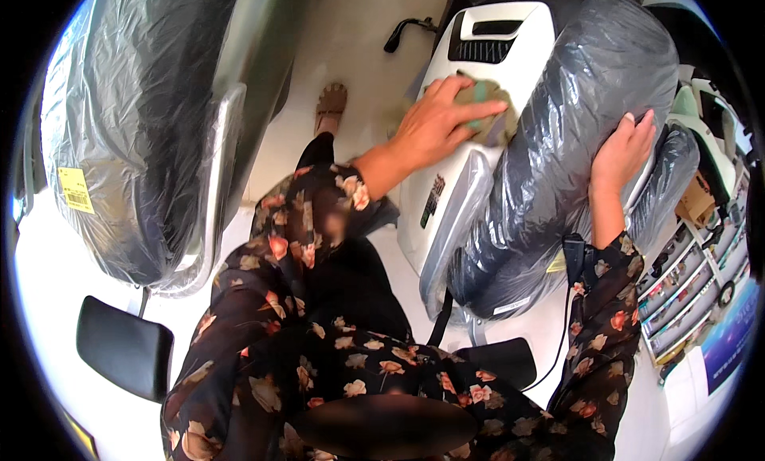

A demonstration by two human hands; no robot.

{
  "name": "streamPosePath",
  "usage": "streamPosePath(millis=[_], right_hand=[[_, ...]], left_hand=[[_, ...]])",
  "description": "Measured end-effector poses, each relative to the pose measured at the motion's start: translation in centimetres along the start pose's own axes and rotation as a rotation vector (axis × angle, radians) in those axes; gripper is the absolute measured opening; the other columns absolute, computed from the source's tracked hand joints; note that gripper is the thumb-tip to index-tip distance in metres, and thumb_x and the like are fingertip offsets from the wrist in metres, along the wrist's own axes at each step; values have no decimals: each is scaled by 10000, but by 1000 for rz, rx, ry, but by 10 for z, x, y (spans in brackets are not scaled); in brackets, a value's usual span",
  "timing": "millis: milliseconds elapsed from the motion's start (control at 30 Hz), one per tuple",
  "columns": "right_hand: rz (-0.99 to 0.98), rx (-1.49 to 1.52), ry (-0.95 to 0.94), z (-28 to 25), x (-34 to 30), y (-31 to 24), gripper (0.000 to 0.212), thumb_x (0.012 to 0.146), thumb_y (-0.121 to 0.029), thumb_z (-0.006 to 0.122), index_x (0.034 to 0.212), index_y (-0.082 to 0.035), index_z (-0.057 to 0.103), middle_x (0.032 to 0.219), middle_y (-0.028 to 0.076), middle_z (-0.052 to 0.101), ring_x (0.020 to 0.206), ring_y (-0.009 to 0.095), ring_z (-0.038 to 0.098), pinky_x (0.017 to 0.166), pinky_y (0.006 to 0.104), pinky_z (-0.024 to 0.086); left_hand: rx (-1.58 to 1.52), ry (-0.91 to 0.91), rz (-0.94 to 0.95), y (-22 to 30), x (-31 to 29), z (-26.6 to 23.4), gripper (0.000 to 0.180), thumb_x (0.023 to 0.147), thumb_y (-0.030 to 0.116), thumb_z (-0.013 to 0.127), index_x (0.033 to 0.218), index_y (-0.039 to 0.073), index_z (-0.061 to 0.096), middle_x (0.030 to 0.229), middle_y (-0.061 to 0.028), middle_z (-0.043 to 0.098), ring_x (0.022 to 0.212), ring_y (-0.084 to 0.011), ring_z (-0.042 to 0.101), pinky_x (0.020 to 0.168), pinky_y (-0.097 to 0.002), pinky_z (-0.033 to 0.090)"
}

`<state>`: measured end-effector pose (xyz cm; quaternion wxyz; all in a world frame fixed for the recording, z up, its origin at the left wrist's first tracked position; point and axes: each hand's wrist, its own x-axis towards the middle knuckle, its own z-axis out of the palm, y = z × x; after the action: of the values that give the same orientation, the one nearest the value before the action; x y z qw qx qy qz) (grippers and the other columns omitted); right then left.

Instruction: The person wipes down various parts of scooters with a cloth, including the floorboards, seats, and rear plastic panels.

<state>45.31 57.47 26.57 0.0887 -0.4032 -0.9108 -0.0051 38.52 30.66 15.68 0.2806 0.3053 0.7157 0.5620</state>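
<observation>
Under my left hand (442, 122) is a bunched patterned cloth (498, 114) in olive, green and purple. My fingers grip it against the upper side of a white panel (454, 86) with a dark slotted inset. Alongside the panel runs a long, padded, dark seat-like part (590, 86) wrapped in clear plastic. My right hand (624, 154) rests on the far right side of this wrapped part, its fingers stretched out and holding nothing. Part of the cloth is hidden beneath my left hand.
Another plastic-wrapped dark padded part (143, 110) with a yellow label stands at left, a black pad (125, 345) below it. A second black pad (510, 361) is near my waist. A black lever (406, 32) sticks out ahead. Shelves (689, 290) with small goods line the right.
</observation>
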Motion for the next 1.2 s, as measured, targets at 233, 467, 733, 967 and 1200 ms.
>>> streamPosePath(millis=[233, 467, 733, 967, 1200], right_hand=[[11, -11, -12, 4, -1, -2, 623, 969, -366, 391, 1465, 10, 357, 1491, 261, 371, 1409, 402, 294, 1151, 469, 215], [-12, -58, 3, 0, -2, 2, 607, 982, -349, 388, 1464, 18, 351, 1485, 281, 365, 1398, 421, 299, 1143, 482, 220], [-37, -47, 3, -1, -4, 0, 596, 990, -327, 390, 1464, 30, 338, 1487, 302, 342, 1393, 440, 292, 1144, 496, 212], [-25, -32, -22, 1, -3, -6, 583, 990, -306, 383, 1475, 13, 329, 1498, 310, 316, 1399, 440, 280, 1148, 500, 202], [-11, -11, -36, -1, -3, -5, 586, 987, -293, 384, 1487, 4, 312, 1515, 306, 288, 1405, 442, 265, 1157, 493, 185]], left_hand=[[202, 57, 4, 9, 77, -4, 510, 820, 92, 643, 1267, 338, 643, 1270, -131, 523, 1186, -333, 512, 980, -396, 458], [33, -64, 0, 2, -48, 5, 680, 752, -22, 693, 1323, 338, 606, 1267, -160, 514, 1172, -360, 529, 978, -426, 457], [291, 23, 71, 21, 85, -7, 468, 785, 180, 685, 1230, 321, 661, 1118, -75, 536, 1054, -291, 569, 835, -408, 530], [401, 87, -42, 7, 174, 5, 358, 814, 262, 635, 1165, 288, 703, 1051, -105, 567, 1020, -319, 587, 829, -440, 532], [198, 40, -46, 11, 92, -3, 465, 797, 213, 664, 1259, 264, 653, 1172, -147, 538, 1048, -342, 581, 866, -434, 508]])
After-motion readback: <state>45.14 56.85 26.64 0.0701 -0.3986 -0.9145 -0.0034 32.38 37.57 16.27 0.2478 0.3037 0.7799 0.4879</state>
